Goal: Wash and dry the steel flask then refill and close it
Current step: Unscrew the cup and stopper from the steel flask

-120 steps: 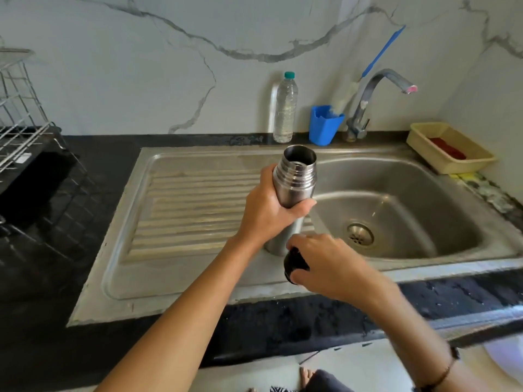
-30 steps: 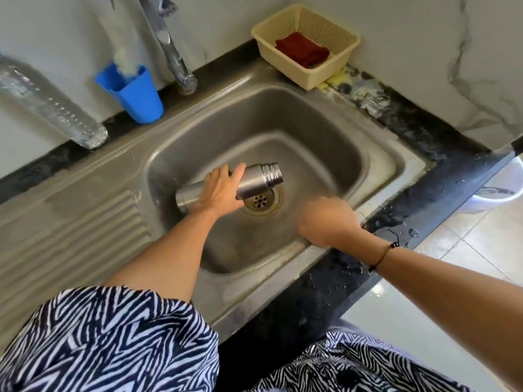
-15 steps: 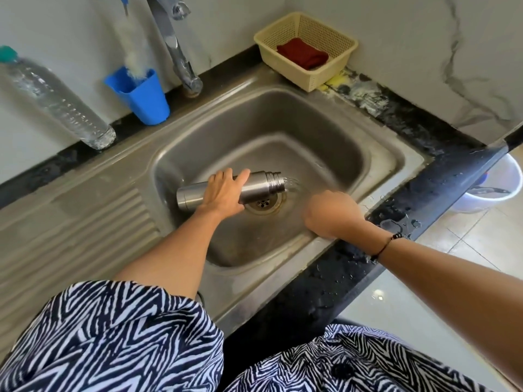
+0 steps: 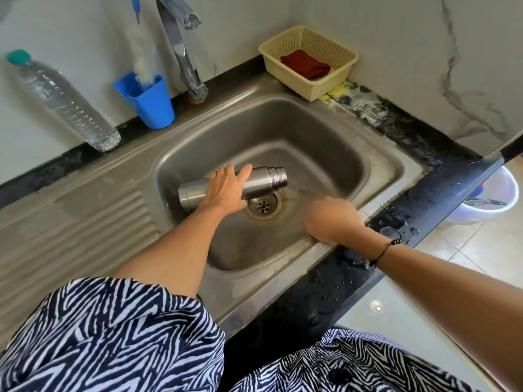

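Flask (image 4: 256,183), gripped sideways by left hand (image 4: 225,190), is drained toward three o'clock over the drain (image 4: 263,206); right hand (image 4: 332,219) is curled, contents hidden.

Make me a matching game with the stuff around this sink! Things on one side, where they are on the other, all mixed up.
Things:
1. steel flask
2. red cloth
3. bottle brush
4. plastic water bottle

Places:
A. in the blue cup
B. held in the left hand over the drain
C. leaning on the wall
D. in the yellow basket

Pairs: 1-B, 2-D, 3-A, 4-C
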